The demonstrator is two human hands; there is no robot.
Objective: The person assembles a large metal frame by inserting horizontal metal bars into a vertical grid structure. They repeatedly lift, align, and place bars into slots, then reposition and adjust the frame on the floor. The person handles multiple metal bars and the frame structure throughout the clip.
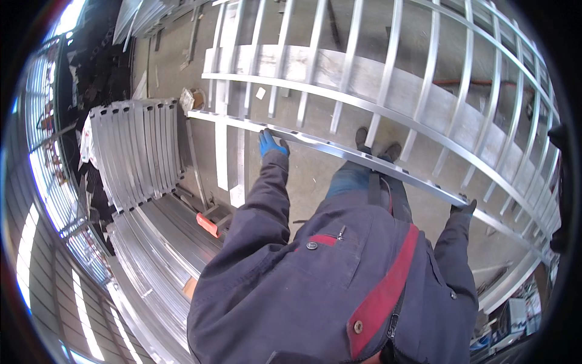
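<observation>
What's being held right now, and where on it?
A long silvery metal rail: left hand on its left part, right hand toward its right end. Whether the fingers close around it cannot be told.

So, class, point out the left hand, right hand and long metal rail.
Left hand (273,144): head view, back of blue glove.
Right hand (465,207): head view, back of hand.
Long metal rail (359,156): head view, middle section.

The grey floor (309,175) bears small pale specks. At the left rim, ribbed panels (53,297), wall or roof, carry long bright strips (86,315); white light (68,17) glares at upper left.
</observation>
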